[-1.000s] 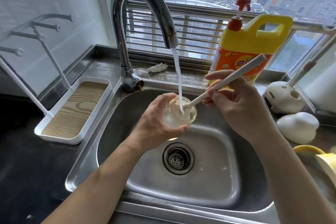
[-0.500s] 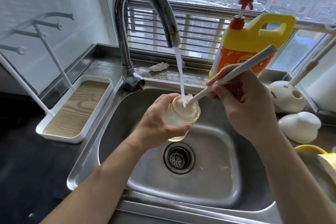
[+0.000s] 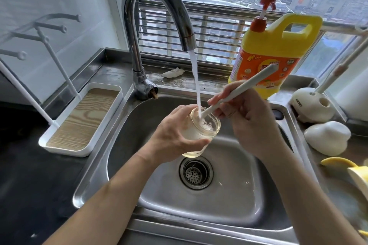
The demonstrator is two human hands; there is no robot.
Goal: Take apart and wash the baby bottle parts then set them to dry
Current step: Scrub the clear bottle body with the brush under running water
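Gripping a clear glass baby bottle (image 3: 201, 132) in the left hand (image 3: 171, 135), fingers wrapped round its body and thumb pressing along the near side, holding it tilted over the steel sink (image 3: 235, 201) just above and far of the drain (image 3: 196, 173). Pinching the white handle of a bottle brush (image 3: 239, 89) in the right hand (image 3: 253, 117), fingers closed on the shaft, with the brush end plunging into the bottle's open mouth and the free end of the handle angling up toward the far right. Running from the curved chrome faucet (image 3: 159, 6), a stream of water (image 3: 196, 81) falling straight into the bottle's mouth beside the brush shaft. Keeping both hands close together over the basin, nearly touching at the bottle's rim. Standing at the far right behind the sink, a yellow and orange detergent jug (image 3: 272, 53) with a red pump top. Sitting on the counter at the right, a white rounded brush holder (image 3: 310, 105) with a stick rising from it, and nearer, a second white rounded piece (image 3: 326, 137); at the near right edge, yellow items (image 3: 356, 175) partly cut off and too unclear to identify. Resting on the dark counter at the left, a white drying rack (image 3: 65, 147) with a wood-grain tray and upright pegs. Lying on the ledge behind the faucet, a small crumpled white scrap (image 3: 173, 72).
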